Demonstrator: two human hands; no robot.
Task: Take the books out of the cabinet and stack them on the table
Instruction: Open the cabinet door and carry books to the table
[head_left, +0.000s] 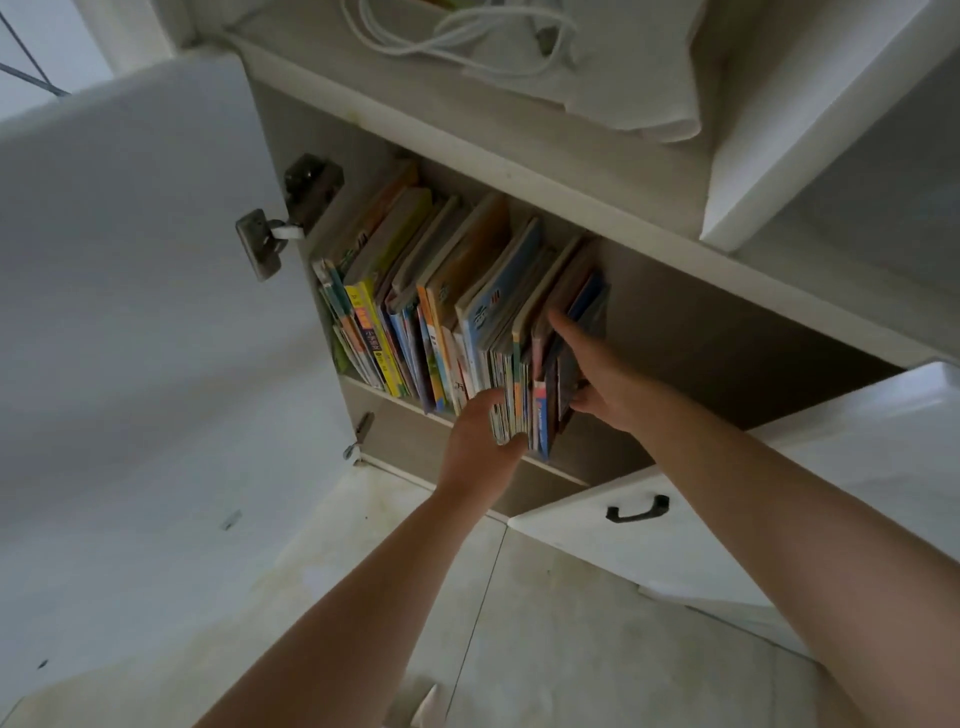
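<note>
A row of several colourful books (415, 291) stands upright on the lower shelf of an open white cabinet (701, 332). At the row's right end, a bundle of thin books (519, 379) is clasped between my two hands. My left hand (480, 441) grips the bundle's near bottom edge from the left. My right hand (592, 374) presses on the dark outer book at the right end, fingers reaching in along its cover. The table is not in view.
The cabinet's left door (130, 291) stands wide open at my left, its hinge (291, 208) near the books. The right door (727, 509), with a black handle (638, 510), swings out below my right arm. White cables (457, 36) and a cloth lie on the upper shelf. Tiled floor (545, 623) below.
</note>
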